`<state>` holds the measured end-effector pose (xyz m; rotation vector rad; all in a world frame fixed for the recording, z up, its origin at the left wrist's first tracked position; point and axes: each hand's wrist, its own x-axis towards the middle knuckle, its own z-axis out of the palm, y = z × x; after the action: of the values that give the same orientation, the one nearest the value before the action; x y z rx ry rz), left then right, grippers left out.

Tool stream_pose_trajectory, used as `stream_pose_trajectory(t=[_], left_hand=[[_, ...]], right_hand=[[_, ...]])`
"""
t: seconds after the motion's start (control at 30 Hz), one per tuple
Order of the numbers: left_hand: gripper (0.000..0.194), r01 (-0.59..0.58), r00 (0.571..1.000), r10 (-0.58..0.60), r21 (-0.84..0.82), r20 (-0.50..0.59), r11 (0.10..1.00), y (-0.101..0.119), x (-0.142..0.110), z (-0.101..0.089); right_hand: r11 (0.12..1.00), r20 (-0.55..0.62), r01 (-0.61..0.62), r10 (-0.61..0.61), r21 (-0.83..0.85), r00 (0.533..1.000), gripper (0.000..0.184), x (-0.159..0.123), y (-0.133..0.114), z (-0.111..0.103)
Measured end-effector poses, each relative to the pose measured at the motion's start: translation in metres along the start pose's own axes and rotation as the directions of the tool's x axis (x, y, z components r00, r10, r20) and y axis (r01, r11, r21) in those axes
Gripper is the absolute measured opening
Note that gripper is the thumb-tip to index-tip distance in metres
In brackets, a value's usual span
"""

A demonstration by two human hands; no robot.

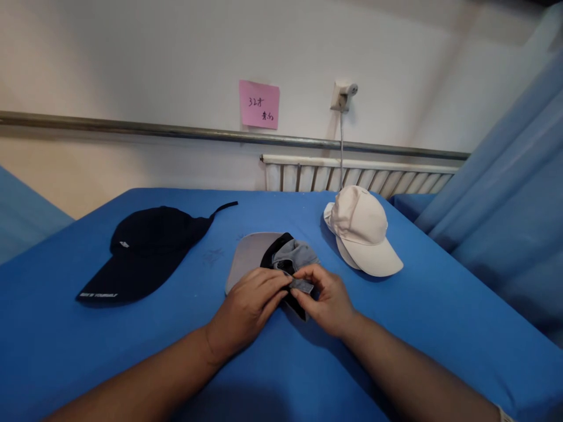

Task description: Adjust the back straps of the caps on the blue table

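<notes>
A grey baseball cap (250,252) with a dark inner band lies in front of me, its brim pointing to the left. My left hand (250,302) pinches the near edge of the cap by its back strap, partly covering the brim. My right hand (328,299) is closed, thumb and fingers pinching the grey strap end (302,285) of the same cap. The two hands' fingertips almost meet at the strap. Whatever fastening lies between them is hidden by the fingers.
A black cap (149,252) with its strap end sticking out lies to the left. Stacked pale caps (363,225) sit at the right. Blue cloth (272,375) covers the table. Behind are a radiator (308,176), a metal rail (176,130), and a plugged-in cord (342,140); a blue curtain (505,193) hangs at right.
</notes>
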<state>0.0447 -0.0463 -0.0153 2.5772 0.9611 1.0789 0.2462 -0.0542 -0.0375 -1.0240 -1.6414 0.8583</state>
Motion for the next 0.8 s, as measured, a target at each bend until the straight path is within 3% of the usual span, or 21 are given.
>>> stream_pose_trajectory(t=[0.2,0.37,0.47,0.6,0.7,0.8], left_hand=[[0.026,-0.119,0.993,0.119,0.134,0.01,0.984,-0.003,-0.001,0.001],[0.031,-0.261,0.965,0.243,0.251,0.101,0.932,-0.002,0.0,-0.001],[0.026,-0.271,0.962,0.255,0.262,0.094,0.926,0.001,0.002,-0.001],[0.016,-0.199,0.98,0.192,0.263,0.052,0.944,0.004,0.005,0.001],[0.012,-0.022,0.999,0.031,0.275,-0.029,0.961,0.001,0.006,0.001],[0.011,0.128,0.99,-0.114,0.201,-0.082,0.971,-0.005,0.005,-0.003]], right_hand=[[0.999,0.085,-0.035,0.037,-0.025,0.996,0.025,-0.003,-0.004,0.001],[0.998,0.079,-0.061,0.059,0.012,0.995,0.027,-0.004,-0.002,0.005],[0.996,0.066,-0.086,0.084,0.024,0.994,0.029,-0.004,-0.002,0.007],[0.996,0.08,-0.079,0.076,0.035,0.994,0.032,-0.007,-0.001,0.01],[0.998,0.102,-0.048,0.044,0.039,0.994,0.031,-0.009,-0.001,0.011],[1.0,0.09,-0.023,0.022,0.011,0.996,0.03,-0.008,-0.001,0.01]])
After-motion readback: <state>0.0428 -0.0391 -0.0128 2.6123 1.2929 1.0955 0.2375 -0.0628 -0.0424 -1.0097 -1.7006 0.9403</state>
